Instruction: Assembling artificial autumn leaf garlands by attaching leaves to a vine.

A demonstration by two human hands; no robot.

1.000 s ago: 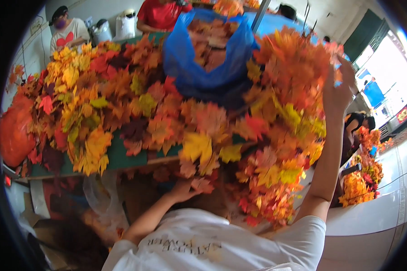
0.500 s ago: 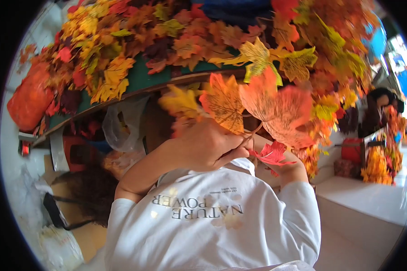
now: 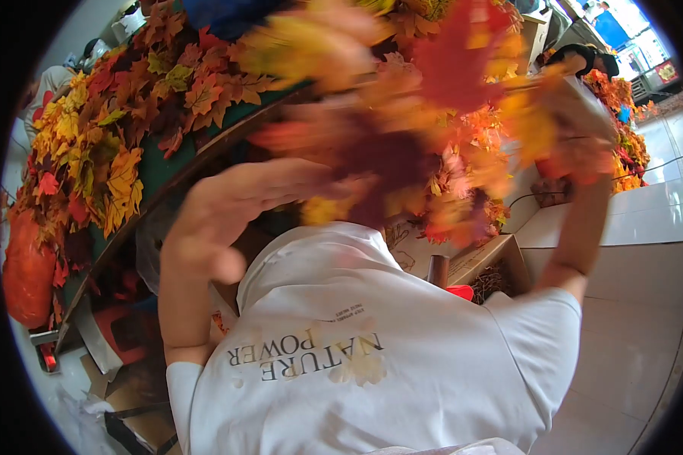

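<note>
Taking in the table [image 3: 159, 165] first, green-topped and slanting across the left side. Over that, the heap [image 3: 91, 114], thick with orange, red and yellow leaves. And now the spray [image 3: 440, 125]! Up between the two hands, just beyond the collar of the white shirt [image 3: 410, 371], badly blurred; one spray or several, impossible to tell. Looking light, probably thin cloth or plastic: soft and springy in the blades, hardly slippery, unlikely to break but easy to crease or pull loose. Best taken low, by the stem, well clear of the blades; stem itself lost in the blur.

Quick glance down to the carton [image 3: 519, 262], open beside the shirt, with brown twiggy stuff inside.

Across to the left hand [image 3: 212, 208], near the table's edge: fingers [image 3: 281, 178] stretched out toward the spray, thumb standing well apart, nothing to be seen in the palm. Over to the right hand [image 3: 584, 125], raised at the spray's right end, right in among the leaves. Fingers there smeared and partly covered; gripping or loose, cannot tell.

Down to single blades: red leaf [image 3: 463, 64] up high, purple leaf [image 3: 391, 171] just beside the left fingertips, touching or not unclear, and yellow leaf [image 3: 530, 125] close by the right hand.
</note>
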